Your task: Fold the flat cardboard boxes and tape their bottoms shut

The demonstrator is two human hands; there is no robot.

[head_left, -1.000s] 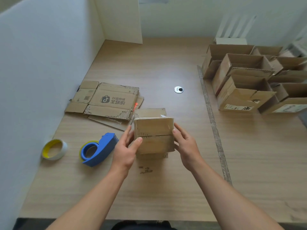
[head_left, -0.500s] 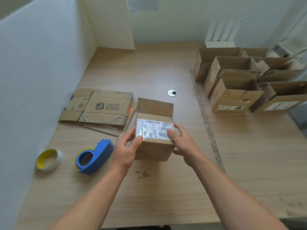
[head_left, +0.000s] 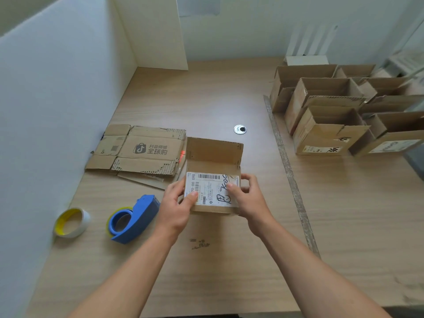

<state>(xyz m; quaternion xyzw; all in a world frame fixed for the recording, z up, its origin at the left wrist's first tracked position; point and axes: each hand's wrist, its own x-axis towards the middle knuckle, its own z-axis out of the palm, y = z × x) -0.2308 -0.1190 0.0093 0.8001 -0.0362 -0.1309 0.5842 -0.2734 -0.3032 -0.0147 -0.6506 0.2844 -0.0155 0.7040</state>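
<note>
A small folded cardboard box (head_left: 213, 157) stands on the wooden table with its top open and one flap raised at the back. A white shipping label (head_left: 211, 188) covers its near side. My left hand (head_left: 177, 206) grips the box's left near corner, thumb on the label. My right hand (head_left: 249, 198) holds the right near corner, thumb on the label too. A flat unfolded box (head_left: 142, 150) with a printed logo lies to the left. A blue tape dispenser (head_left: 133, 220) lies left of my left hand.
A yellow-cored tape roll (head_left: 72, 222) sits near the white partition wall (head_left: 57, 99) on the left. Several folded open boxes (head_left: 330, 111) crowd the back right. A round cable grommet (head_left: 240, 129) is set in the table behind the box.
The box was turned over from its taped bottom facing up to standing with its open top up. Both hands stayed on its sides.
</note>
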